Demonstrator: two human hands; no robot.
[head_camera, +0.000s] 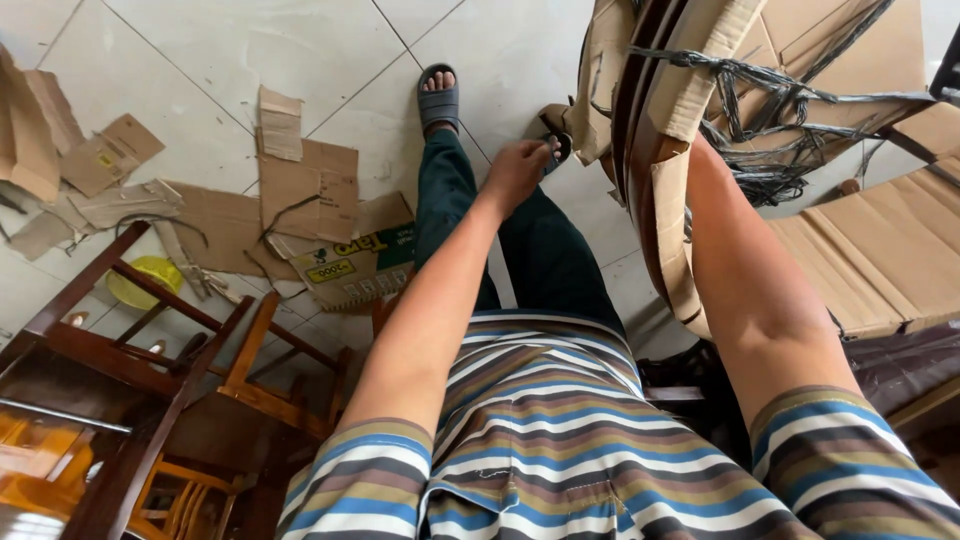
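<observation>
My left hand (515, 170) hangs low in front of my dark trousers, fingers curled, right at the lower corner of a cardboard-wrapped curved wooden piece (665, 150). Whether the fingers grip the cardboard is unclear. My right forearm (745, 270) runs up behind that wrapped piece, and the cardboard hides my right hand. Black plastic straps (770, 110) bind the wrapping. My foot in a grey sandal (438, 98) stands on the pale tiled floor.
Torn cardboard scraps (300, 190) and a printed box flap (355, 265) litter the tiles at left. Dark wooden chair frames (150, 350) stand at lower left over a yellow bowl (145, 280). Flattened cardboard sheets (870, 260) lie at right.
</observation>
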